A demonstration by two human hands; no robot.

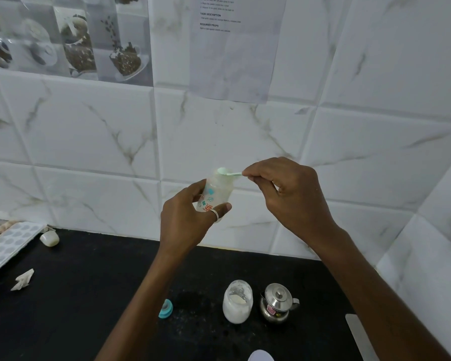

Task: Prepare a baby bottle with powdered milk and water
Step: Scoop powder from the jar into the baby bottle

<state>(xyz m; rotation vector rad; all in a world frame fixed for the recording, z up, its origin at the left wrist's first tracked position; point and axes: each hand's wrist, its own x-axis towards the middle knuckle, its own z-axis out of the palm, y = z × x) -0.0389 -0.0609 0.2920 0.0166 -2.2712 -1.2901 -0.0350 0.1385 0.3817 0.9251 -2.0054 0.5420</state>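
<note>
My left hand (185,220) holds a small clear baby bottle (216,191) with coloured prints, lifted in front of the tiled wall, its mouth open at the top. My right hand (289,196) pinches the handle of a pale green spoon (228,172), whose bowl sits right over the bottle's mouth. Down on the black counter stands an open glass jar of white powder (237,302). Beside it is a small steel lidded pot (277,303). The bottle's teal cap with nipple (165,308) lies to the jar's left.
A white ice tray (8,243) lies at the counter's left edge, with a small white object (49,237) next to it and a crumpled paper scrap (23,279) in front. A printed sheet (235,48) hangs on the wall. A white strip (359,337) lies at lower right.
</note>
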